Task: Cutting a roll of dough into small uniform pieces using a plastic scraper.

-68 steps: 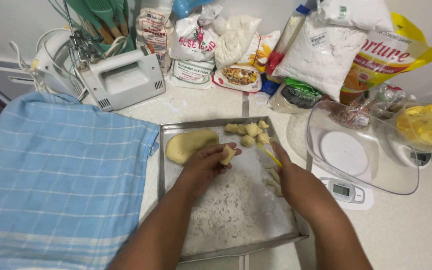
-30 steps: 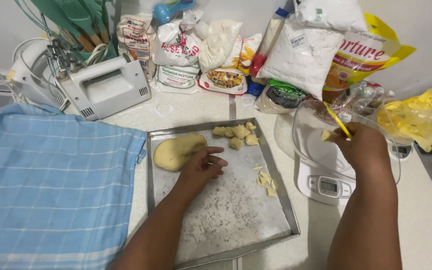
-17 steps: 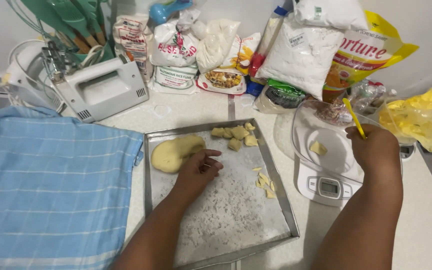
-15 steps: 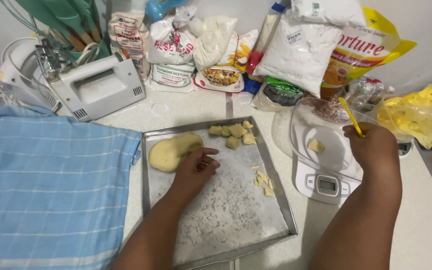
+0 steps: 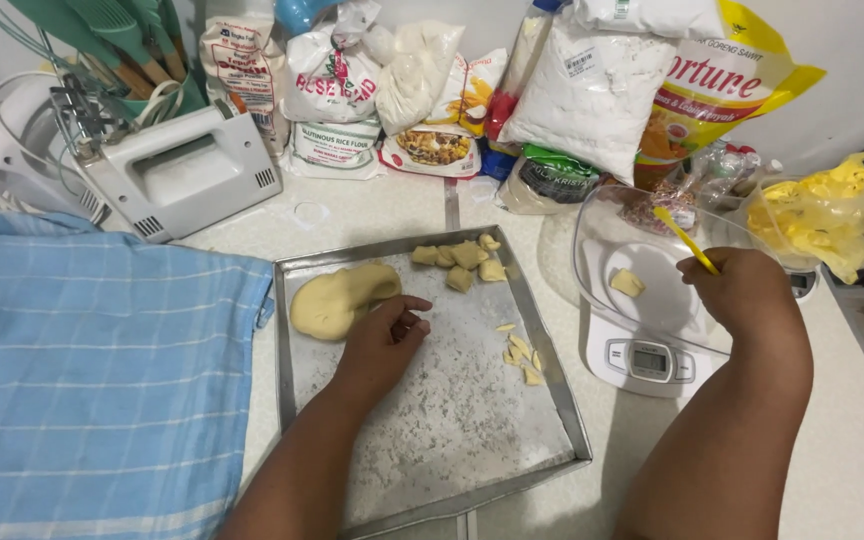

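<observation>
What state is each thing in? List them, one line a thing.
left hand: empty, resting on the tray beside the dough lump.
right hand: shut on the yellow tool, over the scale bowl.
dough lump: whole, lying in the tray's far left corner.
cut dough pieces: heaped at the tray's far edge.
tray: floured, flat on the counter.
scale bowl: holds one dough piece.
blue cloth: spread out.

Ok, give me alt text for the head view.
A right hand holds a yellow tool over a scale bowl containing one dough piece. The left hand rests on a floured tray beside a dough lump.
</observation>
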